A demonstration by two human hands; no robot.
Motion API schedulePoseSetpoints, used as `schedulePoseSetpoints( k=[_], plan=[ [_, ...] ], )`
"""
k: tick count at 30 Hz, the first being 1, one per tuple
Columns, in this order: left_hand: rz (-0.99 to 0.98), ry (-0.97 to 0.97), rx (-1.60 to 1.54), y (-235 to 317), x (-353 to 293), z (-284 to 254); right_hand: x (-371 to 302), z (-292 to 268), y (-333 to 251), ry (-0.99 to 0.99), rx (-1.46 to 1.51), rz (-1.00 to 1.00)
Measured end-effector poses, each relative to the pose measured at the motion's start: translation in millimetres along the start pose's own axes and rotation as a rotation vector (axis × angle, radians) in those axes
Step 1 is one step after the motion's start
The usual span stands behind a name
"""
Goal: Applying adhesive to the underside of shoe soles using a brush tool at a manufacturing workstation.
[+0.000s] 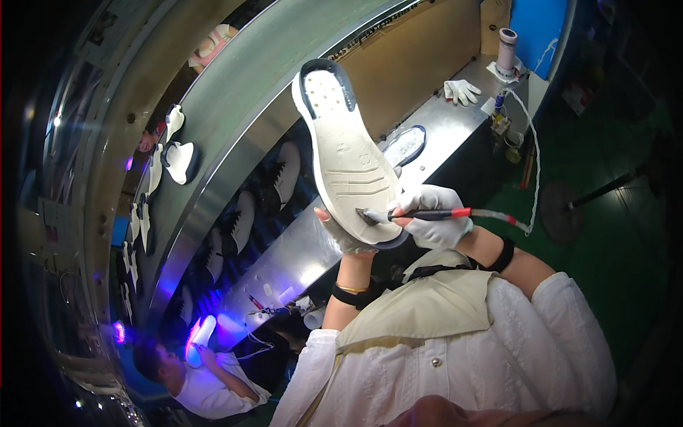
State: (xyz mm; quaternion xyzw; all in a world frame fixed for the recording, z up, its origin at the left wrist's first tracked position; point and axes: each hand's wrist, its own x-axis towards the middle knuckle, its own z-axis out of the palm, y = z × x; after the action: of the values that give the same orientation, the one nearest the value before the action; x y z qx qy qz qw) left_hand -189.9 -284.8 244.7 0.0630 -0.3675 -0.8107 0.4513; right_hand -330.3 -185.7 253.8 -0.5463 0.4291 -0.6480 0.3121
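Note:
A white shoe sole point(348, 151) with a dark rim is held up in front of me, its inner face toward me. My left hand point(343, 233), in a pale glove with a bare thumb tip showing, grips it by the near end from below. In my white-gloved right hand point(435, 212) is a brush point(430, 213) with a black and red handle. Its bristles rest on the sole's inner face, near the end by my left hand. From the handle's back end a thin tube trails off to the right. Part of my left hand is hidden behind the sole.
Behind the held sole, another sole point(405, 146) lies on the metal bench point(316, 249). A white glove point(462, 92) and a pink bottle point(506, 51) are farther back. More soles point(179, 162) sit on the green conveyor point(235, 92). A co-worker point(213, 384) holds a sole under purple light.

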Motion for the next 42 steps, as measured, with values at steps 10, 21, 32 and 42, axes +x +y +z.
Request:
schedulePoseSetpoints(
  k=[10, 21, 32, 42],
  plan=[
    [-0.043, -0.097, -0.004, -4, 0, 7, -16, 10, 8, 0.013, 0.101, -0.008],
    [-0.122, -0.090, -0.105, -2, 9, 1, -18, 14, 21, 0.017, 0.277, 0.130],
    [-0.195, -0.063, -0.087, 4, 15, 2, -10, -5, 21, -0.072, 0.412, 0.251],
    [-0.291, 0.053, 0.019, 7, 31, -67, 0, -26, 33, -0.428, 0.228, 0.458]
  ],
)
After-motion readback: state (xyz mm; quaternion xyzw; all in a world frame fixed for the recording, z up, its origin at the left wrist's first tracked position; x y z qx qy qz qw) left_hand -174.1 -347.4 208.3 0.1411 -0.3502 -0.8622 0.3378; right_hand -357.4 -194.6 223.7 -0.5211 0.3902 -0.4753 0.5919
